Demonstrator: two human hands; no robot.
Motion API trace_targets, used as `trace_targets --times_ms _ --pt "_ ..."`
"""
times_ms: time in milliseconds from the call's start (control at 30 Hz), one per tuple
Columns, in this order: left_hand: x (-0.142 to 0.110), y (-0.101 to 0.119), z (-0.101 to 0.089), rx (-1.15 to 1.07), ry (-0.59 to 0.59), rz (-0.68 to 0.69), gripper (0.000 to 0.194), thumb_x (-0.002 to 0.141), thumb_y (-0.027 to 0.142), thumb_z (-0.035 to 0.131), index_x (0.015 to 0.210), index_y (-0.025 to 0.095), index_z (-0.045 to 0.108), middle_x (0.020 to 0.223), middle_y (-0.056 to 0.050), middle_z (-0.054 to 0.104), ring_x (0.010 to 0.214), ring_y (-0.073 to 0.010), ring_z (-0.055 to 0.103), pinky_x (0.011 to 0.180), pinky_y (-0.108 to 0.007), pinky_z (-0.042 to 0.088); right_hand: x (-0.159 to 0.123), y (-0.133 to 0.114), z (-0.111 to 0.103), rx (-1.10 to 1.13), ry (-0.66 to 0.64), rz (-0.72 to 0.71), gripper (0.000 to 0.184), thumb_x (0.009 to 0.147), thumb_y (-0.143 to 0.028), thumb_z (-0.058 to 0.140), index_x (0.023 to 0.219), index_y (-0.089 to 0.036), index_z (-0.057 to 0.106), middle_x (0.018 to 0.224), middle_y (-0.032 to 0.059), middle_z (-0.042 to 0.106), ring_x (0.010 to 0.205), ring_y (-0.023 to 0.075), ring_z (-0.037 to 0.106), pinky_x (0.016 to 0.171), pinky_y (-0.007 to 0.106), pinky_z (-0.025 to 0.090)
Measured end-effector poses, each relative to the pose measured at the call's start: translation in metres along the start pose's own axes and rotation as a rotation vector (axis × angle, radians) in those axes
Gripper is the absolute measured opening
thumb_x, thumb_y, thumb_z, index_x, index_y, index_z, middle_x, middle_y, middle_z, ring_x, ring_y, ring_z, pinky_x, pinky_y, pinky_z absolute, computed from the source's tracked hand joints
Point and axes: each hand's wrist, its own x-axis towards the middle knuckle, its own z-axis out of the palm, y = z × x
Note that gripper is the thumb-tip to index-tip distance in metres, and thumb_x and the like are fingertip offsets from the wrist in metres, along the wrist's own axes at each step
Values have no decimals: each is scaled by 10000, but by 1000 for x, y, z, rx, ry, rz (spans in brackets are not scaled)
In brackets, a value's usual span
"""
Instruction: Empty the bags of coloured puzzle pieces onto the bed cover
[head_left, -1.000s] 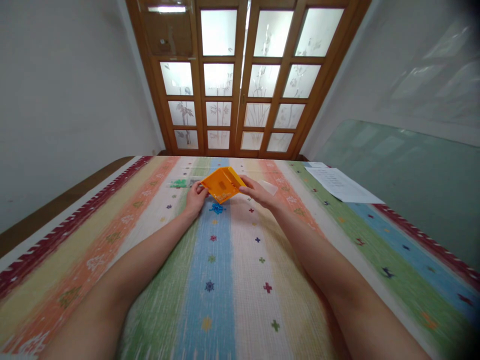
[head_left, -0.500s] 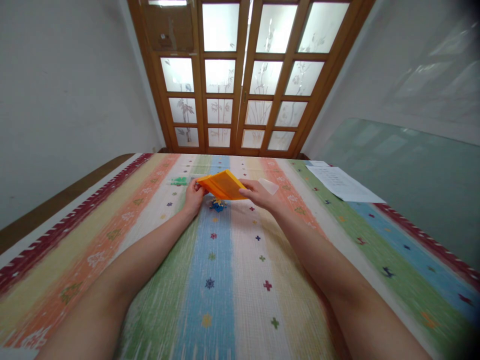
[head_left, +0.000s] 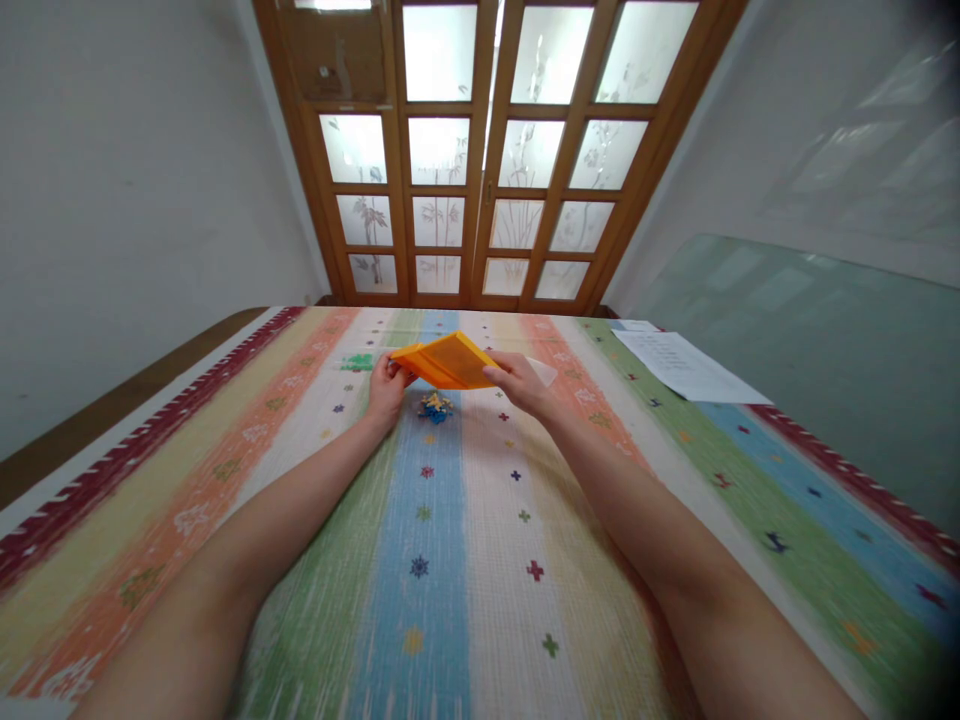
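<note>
Between my hands, raised over the tablecloth, is a flat orange plastic piece with a raised edge, like a shallow box or lid [head_left: 448, 362]. My left hand [head_left: 388, 388] is closed on its left end. My right hand [head_left: 519, 380] grips its right edge, thumb toward me. On the cloth's blue stripe just beneath lies a small heap of blue and yellow pieces [head_left: 435, 407]. Beyond my left hand are green pieces [head_left: 358, 362], seemingly in clear plastic. A translucent whitish item [head_left: 543, 372] lies partly hidden behind my right hand.
A striped tablecloth [head_left: 427, 620] covers the table. Printed paper sheets [head_left: 686, 367] lie toward the far right, near a greenish glass panel [head_left: 817, 330] by the wall. Wooden doors with frosted panes [head_left: 480, 150] stand past the table's far edge.
The orange piece has risen slightly, so more of the blue and yellow heap shows beneath it. My right hand has moved slightly up, covering more of the translucent item.
</note>
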Motion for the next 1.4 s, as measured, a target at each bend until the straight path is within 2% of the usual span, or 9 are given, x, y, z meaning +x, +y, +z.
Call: trace_targets --times_ms 133,267,467,667,833,1000,1133,1267,1400 --pt "0 3 -1 -17 8 -20 347 815 336 774 1092 212 604 1142 -59 718 1009 -179 711 935 -389 605 1 -6 0 -77 95 -82 557 966 -694 501 1080 -196 723 1063 86 715 977 252 647 861 359 486" --pt "2 2 -4 10 7 -33 333 802 321 763 1082 210 623 1136 -61 715 1008 -179 707 921 -384 611 1 -11 2 -192 133 -122 572 986 -671 477 1329 -253 665 1356 112 663 1227 291 609 993 419 505" --pt "10 -2 -13 7 36 -63 289 807 369 754 1024 199 668 1127 -59 715 962 -164 704 902 -374 614 -1 -5 6 -367 62 -94 505 1050 -534 442 1458 -274 587 1410 82 656 1271 282 615 1106 450 470" --pt "12 -2 -17 22 67 -101 264 840 384 724 1018 200 658 1110 -63 713 948 -158 702 875 -361 625 -2 1 15 -518 51 -11 492 1067 -396 447 1546 -301 500 1459 64 636 1309 299 605 1118 482 472" --pt "2 5 -6 10 -67 -155 338 843 445 762 1049 199 656 1142 -77 707 996 -207 717 843 -393 647 -1 6 22 -539 109 -36 483 1051 -311 461 1532 -306 512 1464 74 626 1338 295 577 1145 482 457" --pt "-7 13 8 -64 -221 -211 468 835 532 787 1154 215 661 1182 -94 721 1063 -258 723 900 -426 633 -1 14 24 -528 114 -100 582 1030 -351 529 1598 -301 412 1545 102 529 1416 295 495 1200 500 406" --pt "-13 20 14 -149 -297 -304 580 906 686 633 1240 212 634 1156 -121 734 1098 -275 723 994 -472 590 -6 29 39 -558 17 -145 800 982 -429 637 1670 -277 257 1647 146 387 1502 323 391 1239 538 346" --pt "-19 26 18 -147 -354 -363 682 931 774 499 1341 239 598 1194 -136 724 1127 -290 719 1016 -495 573 -15 39 57 -600 48 -84 875 985 -358 625 1695 -271 121 1695 153 304 1541 328 338 1244 552 337" --pt "-20 24 17 -94 -432 -349 640 923 714 572 1350 238 613 1241 -146 733 1164 -316 707 1016 -501 553 -17 34 58 -673 89 -7 705 1006 -253 538 1654 -237 259 1606 157 454 1446 323 464 1190 508 405"
